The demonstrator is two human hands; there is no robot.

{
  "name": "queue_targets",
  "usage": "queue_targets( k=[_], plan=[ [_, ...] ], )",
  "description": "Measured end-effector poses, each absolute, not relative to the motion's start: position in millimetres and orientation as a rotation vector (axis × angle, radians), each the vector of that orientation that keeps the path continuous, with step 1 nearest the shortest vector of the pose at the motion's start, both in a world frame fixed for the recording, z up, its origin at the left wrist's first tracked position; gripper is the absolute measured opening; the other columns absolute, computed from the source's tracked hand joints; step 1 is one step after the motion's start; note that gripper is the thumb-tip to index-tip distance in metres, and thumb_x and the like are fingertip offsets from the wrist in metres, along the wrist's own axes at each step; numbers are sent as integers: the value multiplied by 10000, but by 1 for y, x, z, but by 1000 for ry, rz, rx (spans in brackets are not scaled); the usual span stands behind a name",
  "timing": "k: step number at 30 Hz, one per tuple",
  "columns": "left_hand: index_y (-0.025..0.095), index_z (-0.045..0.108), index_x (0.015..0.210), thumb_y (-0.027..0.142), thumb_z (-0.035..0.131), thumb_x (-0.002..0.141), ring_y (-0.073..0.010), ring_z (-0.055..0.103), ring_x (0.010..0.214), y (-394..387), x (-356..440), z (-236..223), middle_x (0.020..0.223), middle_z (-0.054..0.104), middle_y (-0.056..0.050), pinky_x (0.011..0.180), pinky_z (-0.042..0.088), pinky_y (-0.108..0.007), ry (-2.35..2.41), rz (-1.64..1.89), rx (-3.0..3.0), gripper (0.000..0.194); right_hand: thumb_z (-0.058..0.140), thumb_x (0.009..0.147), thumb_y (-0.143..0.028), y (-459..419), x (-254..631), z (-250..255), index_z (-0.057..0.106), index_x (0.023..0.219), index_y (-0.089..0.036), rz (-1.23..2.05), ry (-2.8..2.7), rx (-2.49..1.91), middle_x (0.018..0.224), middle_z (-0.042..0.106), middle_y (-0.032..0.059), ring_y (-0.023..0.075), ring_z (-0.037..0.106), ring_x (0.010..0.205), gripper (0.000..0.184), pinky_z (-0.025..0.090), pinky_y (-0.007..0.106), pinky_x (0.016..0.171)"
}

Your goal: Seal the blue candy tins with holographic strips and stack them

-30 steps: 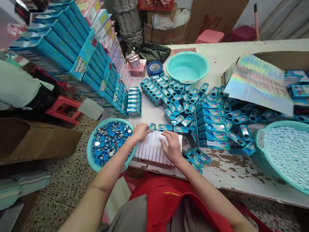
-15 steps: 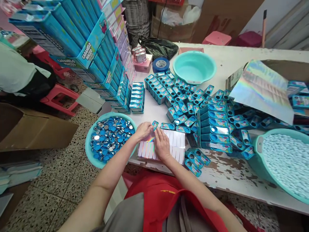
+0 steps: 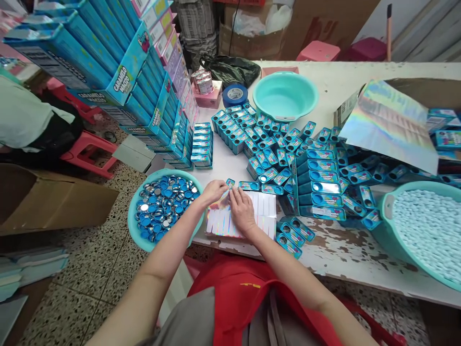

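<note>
In front of me at the table edge lies a shiny, iridescent sheet (image 3: 220,223) over rows of white rectangular strips; it looks like a sheet of stickers. My left hand (image 3: 214,191) is closed at its far left corner, thumb and fingers pinched together on the film. My right hand (image 3: 243,210) lies flat across its middle, fingers stretched out and side by side, tips close to the left hand. Just beyond the fingertips sits a small blue tin (image 3: 230,182), partly hidden. More blue tins (image 3: 248,185) lie along the far edge of the sheet.
A turquoise basin (image 3: 131,216) of blue and silver lids stands left, another basin (image 3: 387,211) of pale blue candies right. Stacked blue display boxes (image 3: 122,84) rise at left. Many loose tins, an upright tray of tins (image 3: 320,187), blue tape (image 3: 235,96) and a turquoise basin (image 3: 284,96) lie beyond.
My right hand has moved left from the sheet's right half to its middle, flattening with fingers together. My left hand stays at the far left corner. The view has shifted slightly.
</note>
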State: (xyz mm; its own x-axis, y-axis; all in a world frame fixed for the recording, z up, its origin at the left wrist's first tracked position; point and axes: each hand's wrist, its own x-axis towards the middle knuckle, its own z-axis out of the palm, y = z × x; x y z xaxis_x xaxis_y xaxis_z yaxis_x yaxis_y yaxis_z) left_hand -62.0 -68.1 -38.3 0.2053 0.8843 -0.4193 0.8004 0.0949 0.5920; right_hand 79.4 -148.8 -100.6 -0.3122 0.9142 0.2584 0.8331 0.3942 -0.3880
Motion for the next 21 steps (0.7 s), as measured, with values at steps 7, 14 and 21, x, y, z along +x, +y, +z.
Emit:
queue_targets(
  k=[7,14,21],
  plan=[
    [124,630,711,284,489,796,-106,446,612,-70,-65,-40,603,516,34,566,295,-226,1590,174,1607,229,466,927,-264,-151,82,-92,581,1200,-136,246,-2071,-1505,1335,536,155,260,454,1243,322,383,410,1000],
    [135,635,754,278,476,830,-128,502,679,-71,-63,-41,678,585,8,607,335,-231,1635,123,1673,227,501,914,-272,-140,85,-80,636,905,-176,358,-1974,-1500,1125,640,126,241,527,1045,167,421,374,875],
    [186,676,891,240,440,880,-227,538,1038,-78,-64,-33,1054,658,-82,891,377,-344,1866,69,1822,242,499,911,-226,-158,121,-5,588,845,-204,488,-1903,-1267,782,631,43,184,553,781,113,432,312,713]
  ],
)
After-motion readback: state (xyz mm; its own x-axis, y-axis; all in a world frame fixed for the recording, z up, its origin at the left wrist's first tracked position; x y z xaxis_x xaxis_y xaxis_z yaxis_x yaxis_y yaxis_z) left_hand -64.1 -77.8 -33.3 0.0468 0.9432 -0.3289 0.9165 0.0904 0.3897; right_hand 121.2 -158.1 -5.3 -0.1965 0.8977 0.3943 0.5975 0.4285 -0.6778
